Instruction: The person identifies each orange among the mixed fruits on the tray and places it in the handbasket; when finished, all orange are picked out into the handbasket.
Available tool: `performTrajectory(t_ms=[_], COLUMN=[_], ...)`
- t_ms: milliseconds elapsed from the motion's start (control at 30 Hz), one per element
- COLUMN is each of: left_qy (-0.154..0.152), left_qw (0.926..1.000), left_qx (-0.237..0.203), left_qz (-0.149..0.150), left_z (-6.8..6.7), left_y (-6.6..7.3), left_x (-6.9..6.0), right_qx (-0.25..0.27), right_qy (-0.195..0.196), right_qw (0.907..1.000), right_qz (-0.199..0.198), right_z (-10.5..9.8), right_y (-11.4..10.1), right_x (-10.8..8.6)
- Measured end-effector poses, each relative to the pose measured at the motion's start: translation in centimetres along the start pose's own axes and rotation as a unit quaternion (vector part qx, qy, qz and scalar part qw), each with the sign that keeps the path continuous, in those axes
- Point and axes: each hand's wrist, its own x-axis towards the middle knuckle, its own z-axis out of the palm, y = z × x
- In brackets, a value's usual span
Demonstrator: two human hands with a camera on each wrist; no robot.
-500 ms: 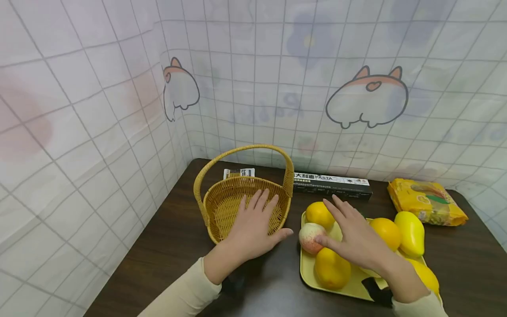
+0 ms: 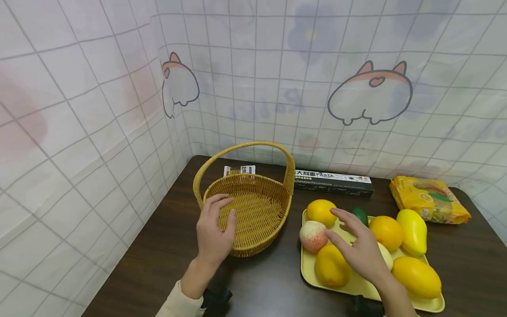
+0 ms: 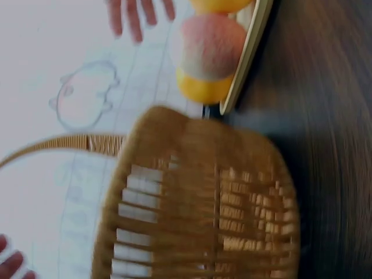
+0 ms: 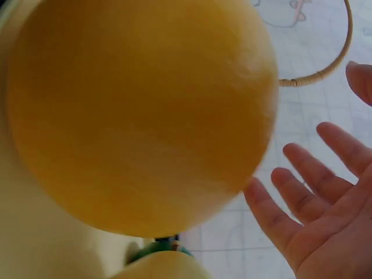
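My left hand (image 2: 215,231) hovers at the near left side of a woven basket (image 2: 257,248), its fingers loosely bent and holding nothing. The basket has a tall arched handle and a bare inside. Over a pale yellow tray (image 2: 306,273) my right hand (image 2: 362,246) hangs with fingers spread and nothing in its grasp. Nearest its thumb is a peach (image 2: 313,236), with a yellow-orange fruit (image 2: 333,266) just below. The tray also bears an orange (image 2: 386,233), a yellow mango (image 2: 412,232), a larger yellow fruit (image 2: 416,276) and a partly hidden green item (image 2: 358,215).
Behind the basket lies a small packet (image 2: 239,170). A black pasta box (image 2: 332,184) runs along the back of the dark table (image 2: 158,255), and a yellow food bag (image 2: 431,200) sits at the back right. A patterned cloth wall (image 2: 253,79) borders the table.
My left hand has moved left, from over the basket's inside to its near left side, and its fingers have bent. The right hand has shifted slightly lower and turned.
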Motion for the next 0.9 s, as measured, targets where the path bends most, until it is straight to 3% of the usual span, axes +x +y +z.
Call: performTrajectory(t_ms=[67, 167, 267, 367, 500, 600, 667, 767, 900], left_qy=[0.059, 0.141, 0.176, 0.144, 0.041, -0.039, -0.073, -0.084, -0.066], left_qw=[0.9977, 0.9877, 0.9796, 0.9814, 0.9827, 0.9719, 0.9613, 0.9461, 0.9358], left_qx=[-0.032, -0.064, -0.085, -0.090, -0.072, -0.061, -0.066, -0.088, -0.106], left_qz=[-0.008, -0.020, -0.048, -0.091, -0.166, -0.224, -0.257, -0.300, -0.330], left_z=[-0.5, -1.3, -1.8, -1.8, -1.6, -1.5, -1.4, -1.1, -0.9], left_y=[-0.3, -0.1, -0.8, -3.6, -6.8, -7.9, -8.3, -8.5, -8.0], left_x=[0.2, 0.9, 1.2, 0.6, -0.2, -0.5, -0.8, -1.2, -1.3], right_qx=[0.018, 0.062, 0.110, 0.138, 0.136, 0.129, 0.128, 0.136, 0.138], right_qy=[0.002, -0.009, -0.021, -0.022, -0.032, -0.042, -0.044, -0.051, -0.067], right_qw=[0.9998, 0.9980, 0.9938, 0.9901, 0.9901, 0.9908, 0.9907, 0.9894, 0.9881], right_qz=[0.009, 0.009, 0.002, 0.003, 0.012, 0.008, 0.007, 0.005, 0.012], right_z=[0.1, 0.2, 0.1, 0.0, 0.2, 0.5, 0.6, 0.4, 0.1], right_y=[0.2, 0.5, 0.6, 0.8, 1.3, 1.7, 2.0, 2.3, 2.6], right_x=[-0.2, -0.5, -0.8, -1.2, -1.9, -2.4, -2.7, -3.0, -3.0])
